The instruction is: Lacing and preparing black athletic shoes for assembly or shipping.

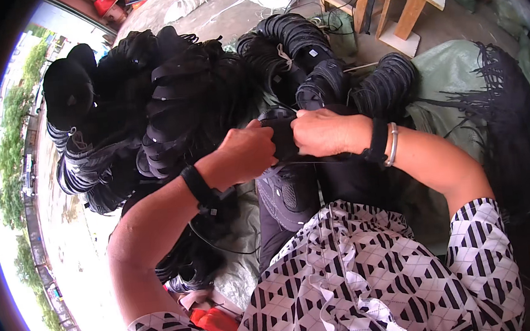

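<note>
Cropped shirt (pixel 327 281), left grip (pixel 243 153), right grip (pixel 331 132), obscured workpiece (pixel 284 139)

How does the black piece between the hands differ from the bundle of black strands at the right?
The black piece is held by the left hand and right hand; the bundle lies on green sheeting, untouched. The black piece's visible part is a broad surface; the bundle shows many thin strands. The black piece's visible part looks far smaller than the bundle. Both are black.
</note>
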Tool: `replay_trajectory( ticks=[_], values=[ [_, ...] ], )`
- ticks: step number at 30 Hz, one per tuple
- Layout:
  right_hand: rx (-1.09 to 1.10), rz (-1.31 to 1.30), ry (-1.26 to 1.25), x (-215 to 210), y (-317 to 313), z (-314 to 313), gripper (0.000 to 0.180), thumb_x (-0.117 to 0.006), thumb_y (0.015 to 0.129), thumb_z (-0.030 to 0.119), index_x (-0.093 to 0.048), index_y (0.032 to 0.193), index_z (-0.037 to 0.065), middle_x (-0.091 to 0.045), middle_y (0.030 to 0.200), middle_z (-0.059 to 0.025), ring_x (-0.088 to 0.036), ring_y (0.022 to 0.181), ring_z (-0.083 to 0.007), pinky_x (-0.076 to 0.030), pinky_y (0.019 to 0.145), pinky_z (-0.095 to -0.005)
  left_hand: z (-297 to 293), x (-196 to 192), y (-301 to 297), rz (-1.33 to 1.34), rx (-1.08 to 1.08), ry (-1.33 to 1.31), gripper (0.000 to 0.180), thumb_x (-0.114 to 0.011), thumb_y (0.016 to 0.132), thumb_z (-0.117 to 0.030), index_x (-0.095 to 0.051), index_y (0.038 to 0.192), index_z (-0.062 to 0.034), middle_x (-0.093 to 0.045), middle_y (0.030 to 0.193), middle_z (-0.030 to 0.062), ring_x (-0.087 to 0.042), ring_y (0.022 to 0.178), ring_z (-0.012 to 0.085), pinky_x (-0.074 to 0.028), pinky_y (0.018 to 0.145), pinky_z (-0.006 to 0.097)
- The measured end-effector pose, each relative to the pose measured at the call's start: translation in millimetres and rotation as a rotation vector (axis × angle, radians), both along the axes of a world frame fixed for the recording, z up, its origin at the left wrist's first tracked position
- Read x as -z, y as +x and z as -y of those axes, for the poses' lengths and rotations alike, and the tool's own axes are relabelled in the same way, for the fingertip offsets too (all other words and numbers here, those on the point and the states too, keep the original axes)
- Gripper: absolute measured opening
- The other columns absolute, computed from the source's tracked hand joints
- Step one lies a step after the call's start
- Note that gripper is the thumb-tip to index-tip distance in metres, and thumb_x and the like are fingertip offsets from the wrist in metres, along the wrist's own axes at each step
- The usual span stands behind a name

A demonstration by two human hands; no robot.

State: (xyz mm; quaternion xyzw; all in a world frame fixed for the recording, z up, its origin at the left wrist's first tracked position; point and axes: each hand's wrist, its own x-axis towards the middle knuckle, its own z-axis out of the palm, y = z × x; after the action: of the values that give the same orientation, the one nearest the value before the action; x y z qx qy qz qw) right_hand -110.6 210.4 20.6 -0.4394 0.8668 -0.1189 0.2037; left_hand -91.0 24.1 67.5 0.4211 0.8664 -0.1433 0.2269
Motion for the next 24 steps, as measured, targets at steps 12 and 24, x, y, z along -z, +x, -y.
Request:
replay_trajectory(
  ticks=[12,24],
  values=[
    [0.101,-0.021,-0.193,20.9,12.4,-7.6,0.012,-0.063,0.071,0.011,-0.068,0.076,0.001,-0.062,0.089,-0.0136,-0.054,0.098,-0.0326,-0.046,0.083,-0.0408,9.3,6.4,-4.6,0.049,-0.268,0.385,0.021,-0.054,0.085,-0.023,-0.064,0.074,-0.0083,-0.058,0.078,0.0063,-0.060,0.078,0.0277,-0.048,0.067,0.038],
    [0.235,0.007,-0.442,34.5,14.2,-10.1,0.006,-0.065,0.071,0.013,-0.063,0.070,0.008,-0.056,0.082,-0.0055,-0.052,0.088,-0.0268,-0.045,0.079,-0.0366,12.7,12.1,-15.7,0.430,-0.793,0.626,0.014,-0.066,0.079,-0.019,-0.065,0.079,-0.0054,-0.060,0.067,0.0045,-0.059,0.064,0.0111,-0.048,0.059,0.027]
  ],
)
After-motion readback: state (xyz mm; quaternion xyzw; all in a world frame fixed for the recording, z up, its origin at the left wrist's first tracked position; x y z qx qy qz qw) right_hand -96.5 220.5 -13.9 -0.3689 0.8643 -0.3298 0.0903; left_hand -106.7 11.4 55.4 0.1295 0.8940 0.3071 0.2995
